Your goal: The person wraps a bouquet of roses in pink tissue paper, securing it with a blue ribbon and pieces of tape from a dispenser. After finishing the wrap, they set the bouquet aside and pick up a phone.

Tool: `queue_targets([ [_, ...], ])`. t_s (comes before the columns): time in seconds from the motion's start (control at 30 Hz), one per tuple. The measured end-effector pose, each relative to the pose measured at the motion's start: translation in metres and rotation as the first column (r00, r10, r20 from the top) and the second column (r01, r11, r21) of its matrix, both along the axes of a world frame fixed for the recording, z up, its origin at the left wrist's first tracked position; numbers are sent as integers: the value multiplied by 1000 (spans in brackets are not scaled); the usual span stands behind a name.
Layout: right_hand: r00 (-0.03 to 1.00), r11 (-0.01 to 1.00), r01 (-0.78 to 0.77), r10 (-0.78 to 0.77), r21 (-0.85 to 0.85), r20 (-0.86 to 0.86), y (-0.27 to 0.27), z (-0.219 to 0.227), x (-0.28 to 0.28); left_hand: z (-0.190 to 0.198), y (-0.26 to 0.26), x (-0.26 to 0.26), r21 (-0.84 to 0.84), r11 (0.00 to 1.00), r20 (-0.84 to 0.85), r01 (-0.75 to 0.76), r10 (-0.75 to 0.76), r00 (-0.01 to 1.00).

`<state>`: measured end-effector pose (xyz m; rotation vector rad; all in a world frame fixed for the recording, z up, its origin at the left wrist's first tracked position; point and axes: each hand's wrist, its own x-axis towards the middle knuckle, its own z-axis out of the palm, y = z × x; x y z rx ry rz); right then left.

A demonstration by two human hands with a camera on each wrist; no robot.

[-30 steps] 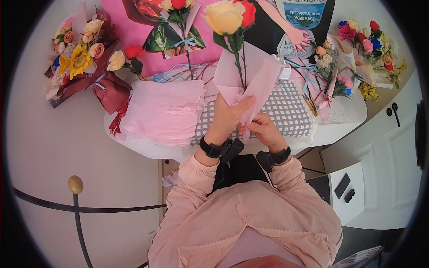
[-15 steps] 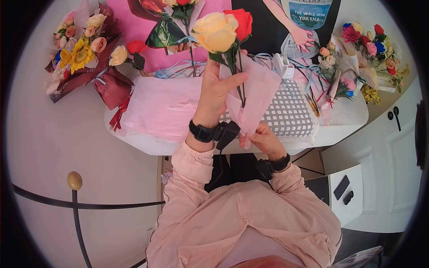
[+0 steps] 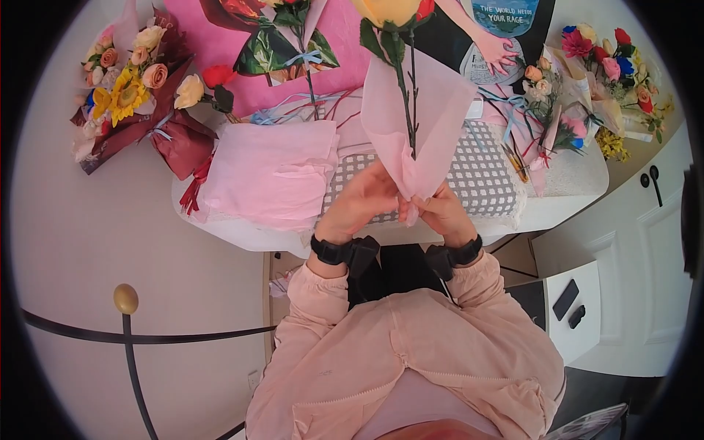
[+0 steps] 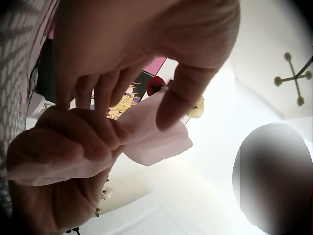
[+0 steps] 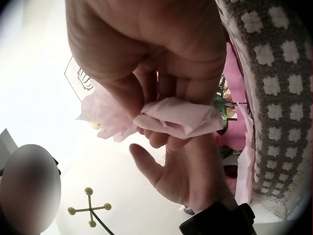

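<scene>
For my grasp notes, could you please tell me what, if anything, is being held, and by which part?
The right hand grips the pink wrapping paper by its gathered lower end, below the roses; the left hand, close beside, grips nothing.

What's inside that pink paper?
Two stems, with a yellow rose and a red rose at the top. Down in the pink paper's bunched bottom, I can't see: folds and fingers cover it.
</scene>
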<state>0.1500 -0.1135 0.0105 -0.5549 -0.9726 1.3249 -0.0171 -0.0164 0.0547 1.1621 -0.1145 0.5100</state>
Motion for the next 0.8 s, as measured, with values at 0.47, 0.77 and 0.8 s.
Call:
queue_targets([
  [0.47,998,996,54,-56,-65,-17,11,-20,-10,22,-15,25,266,938,-311,-223,303,901],
  [0.77,999,999,44,-44,9,-25,17,-28,-9,8,-6,35,283,906,-342,-316,403,849],
  [0.8,997,998,62,-62,-5,37,18,-33,-6,-8,-2,45,263,895,-243,-361,424,872],
])
